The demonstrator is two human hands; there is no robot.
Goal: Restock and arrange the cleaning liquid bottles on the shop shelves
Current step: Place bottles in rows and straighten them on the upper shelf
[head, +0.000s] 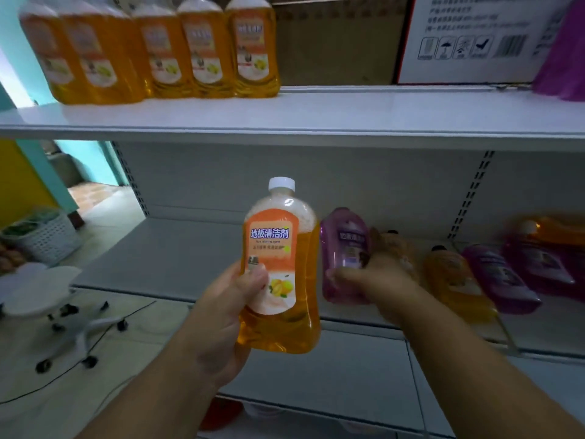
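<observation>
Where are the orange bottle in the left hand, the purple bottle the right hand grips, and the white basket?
orange bottle (278,267): head view, on its label.
purple bottle (343,239): head view, on its upper body.
white basket (47,239): head view, on its front wall.

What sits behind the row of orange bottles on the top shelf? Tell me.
Behind the orange bottles more orange bottles show at the left. A brown cardboard box stands beside them on the right. The bottles cover the shelf's back there.

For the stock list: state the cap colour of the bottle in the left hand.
White cap, head view.
</observation>
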